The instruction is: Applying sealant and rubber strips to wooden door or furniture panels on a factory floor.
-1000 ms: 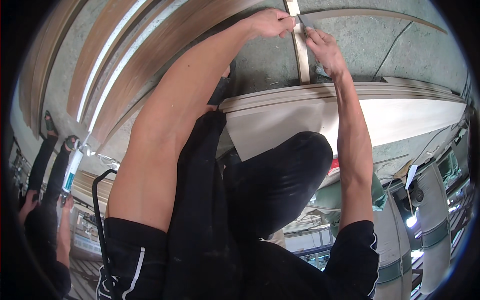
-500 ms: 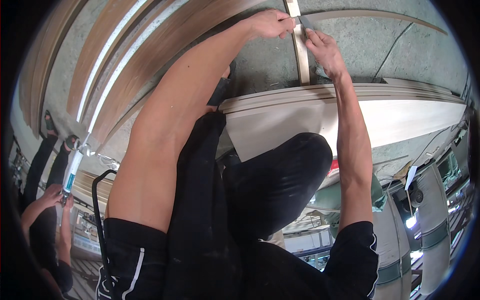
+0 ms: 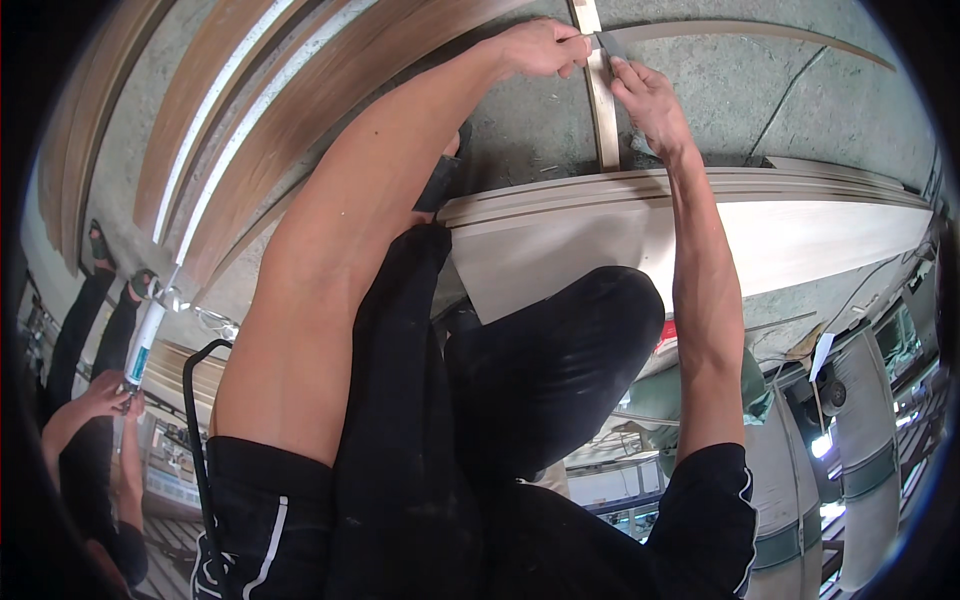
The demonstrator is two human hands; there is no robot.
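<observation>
Close to the top edge, my left hand [image 3: 545, 48] is closed on a long thin strip [image 3: 740, 27], which bows away to the right. Just right of it, my right hand [image 3: 652, 105] grips a flat grey blade [image 3: 609, 44]; its handle is hidden in the fingers. The blade's tip meets the strip beside my left fingertips. Beneath this spot a pale wooden batten [image 3: 603, 115] crosses the floor. Nearer to me lies a stack of pale boards [image 3: 570, 240], its layered edges facing away, with my bent knee [image 3: 580, 340] over its front side.
Long curved brown boards [image 3: 330, 110] lie at the upper left, some with white faces. At far left a person holds a caulking gun with a white cartridge [image 3: 148, 335], its nozzle by those boards. A bent black bar [image 3: 195, 420] stands beside my left arm. Concrete floor [image 3: 730, 90] shows beyond the stack.
My hands, the blade and the strip stay almost where they were. At far left the other person's hands and the caulking gun shift very slightly.
</observation>
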